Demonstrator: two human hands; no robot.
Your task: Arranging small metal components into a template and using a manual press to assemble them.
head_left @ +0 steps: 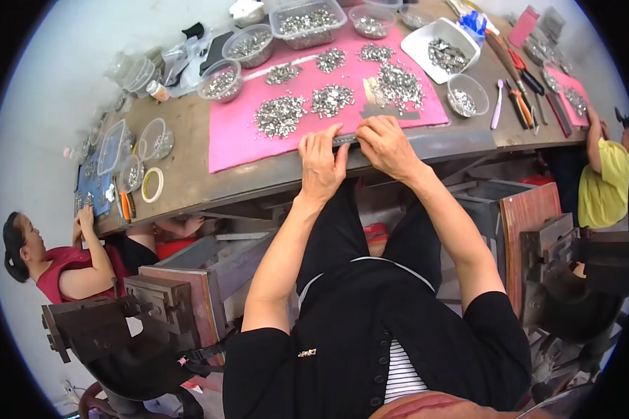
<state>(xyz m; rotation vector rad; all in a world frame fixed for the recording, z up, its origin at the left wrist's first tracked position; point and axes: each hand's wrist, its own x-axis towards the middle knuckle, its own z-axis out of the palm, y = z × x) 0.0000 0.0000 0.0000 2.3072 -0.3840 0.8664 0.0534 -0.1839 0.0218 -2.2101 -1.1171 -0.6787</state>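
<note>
Both my hands meet at the front edge of the bench, over a pink mat [234, 143]. My left hand [321, 162] and my right hand [390, 145] pinch the two ends of a short, dark, narrow metal strip [344, 140]. Its ends are hidden under my fingers. Just beyond my right hand, a flat grey piece [391, 113] lies on the mat beside a tan piece [369, 89]. Around them are several piles of small silvery metal bits, the nearest being a large pile [400, 85] and a smaller pile [332, 100].
Plastic tubs [307, 35] of metal bits and a white tray [426, 45] line the back. Orange-handled pliers [519, 105] and a toothbrush [497, 105] lie right. A tape roll [152, 184] is left. Bench vises [147, 307] flank me; co-workers sit at both sides.
</note>
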